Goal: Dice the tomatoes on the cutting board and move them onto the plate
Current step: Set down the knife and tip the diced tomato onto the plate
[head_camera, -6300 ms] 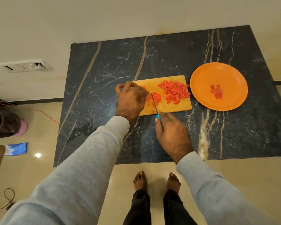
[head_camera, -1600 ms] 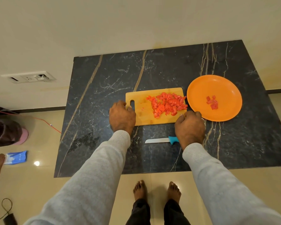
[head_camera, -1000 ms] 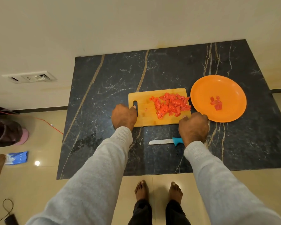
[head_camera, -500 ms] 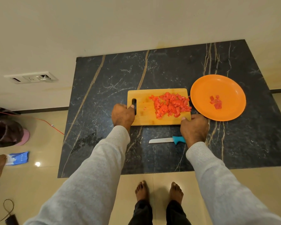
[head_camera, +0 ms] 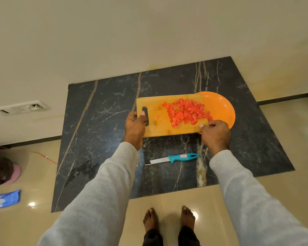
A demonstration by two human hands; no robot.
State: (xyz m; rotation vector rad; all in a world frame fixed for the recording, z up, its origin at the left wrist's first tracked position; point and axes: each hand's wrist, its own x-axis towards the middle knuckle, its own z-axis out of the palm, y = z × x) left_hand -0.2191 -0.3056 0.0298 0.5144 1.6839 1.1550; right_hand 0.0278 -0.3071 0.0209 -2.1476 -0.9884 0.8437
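The wooden cutting board (head_camera: 156, 105) is held up off the dark marble table, its right end covering the left half of the orange plate (head_camera: 220, 109). A heap of diced red tomato (head_camera: 186, 111) lies on the board's right part, near that end. My left hand (head_camera: 135, 126) grips the board at its handle slot, thumb on top. My right hand (head_camera: 214, 134) grips the board's near right corner, thumb on top. The few tomato pieces that lay on the plate are hidden by the board.
A knife with a teal handle (head_camera: 172, 158) lies flat on the marble table (head_camera: 100, 139) between my forearms, blade pointing left. The wall stands behind the table. My bare feet (head_camera: 169, 219) are on the tiled floor below its near edge.
Both hands have lifted the board off the table and carried it right, so it now overlaps the plate. The knife stayed where it was laid down.
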